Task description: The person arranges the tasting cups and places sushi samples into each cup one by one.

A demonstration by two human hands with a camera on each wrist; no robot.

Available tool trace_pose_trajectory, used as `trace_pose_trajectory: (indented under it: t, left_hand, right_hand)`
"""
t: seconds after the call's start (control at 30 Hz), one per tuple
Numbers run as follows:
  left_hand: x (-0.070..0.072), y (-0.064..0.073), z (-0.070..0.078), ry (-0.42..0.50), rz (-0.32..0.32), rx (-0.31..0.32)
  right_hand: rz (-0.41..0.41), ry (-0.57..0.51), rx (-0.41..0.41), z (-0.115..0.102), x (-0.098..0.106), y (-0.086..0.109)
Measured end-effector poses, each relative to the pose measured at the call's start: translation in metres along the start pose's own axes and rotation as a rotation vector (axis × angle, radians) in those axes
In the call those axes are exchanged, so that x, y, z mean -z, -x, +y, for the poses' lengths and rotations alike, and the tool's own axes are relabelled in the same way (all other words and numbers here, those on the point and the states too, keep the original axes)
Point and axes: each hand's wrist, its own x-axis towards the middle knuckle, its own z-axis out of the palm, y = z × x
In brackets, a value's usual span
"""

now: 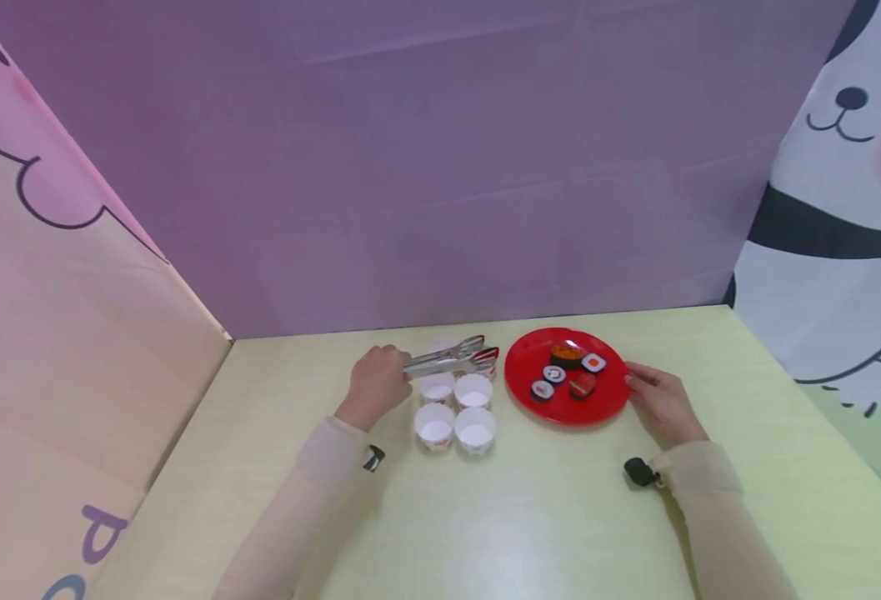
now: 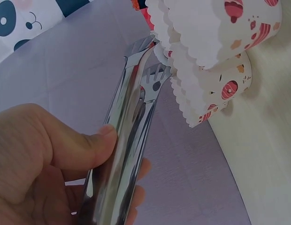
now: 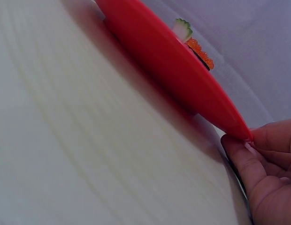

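Metal tongs (image 1: 443, 362) are gripped in my left hand (image 1: 377, 385), their tips pointing right above white paper cups (image 1: 474, 429). In the left wrist view, the thumb presses along the tongs (image 2: 119, 154), whose two fork-like ends stand slightly apart with no food seen between them. My right hand (image 1: 663, 402) pinches the right rim of a red plate (image 1: 518, 367). Several sushi pieces lie on it, among them one topped with orange roe (image 1: 566, 356), a red-topped one (image 1: 583, 384) and rolls (image 1: 542, 390). In the right wrist view, thumb and fingers meet at the plate's edge (image 3: 239, 129).
The cups stand close together in rows, left of the plate; the tongs and left hand partly hide the back ones. Behind the pale table (image 1: 485, 525) rises a purple backdrop (image 1: 448, 183). Printed panels flank it, a panda (image 1: 823, 200) on the right.
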Motion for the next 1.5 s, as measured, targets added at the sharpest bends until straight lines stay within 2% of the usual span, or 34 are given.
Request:
trace_pose_trajectory:
  t: [0.3, 0.9, 1.5]
  left_hand:
    - [-0.0011, -0.0004, -0.0006, -0.002, 0.028, -0.023]
    - [-0.0027, 0.0013, -0.0008, 0.011, 0.024, -0.020]
    - [-0.0032, 0.0005, -0.0010, 0.023, 0.019, -0.019]
  right_hand:
    - [-0.009, 0.020, 0.001, -0.0003, -0.0001, -0.0003]
    - [0.001, 0.042, 0.023, 0.0009, 0.0003, 0.0002]
    - [-0.001, 0.044, -0.004, 0.0006, 0.0006, 0.0003]
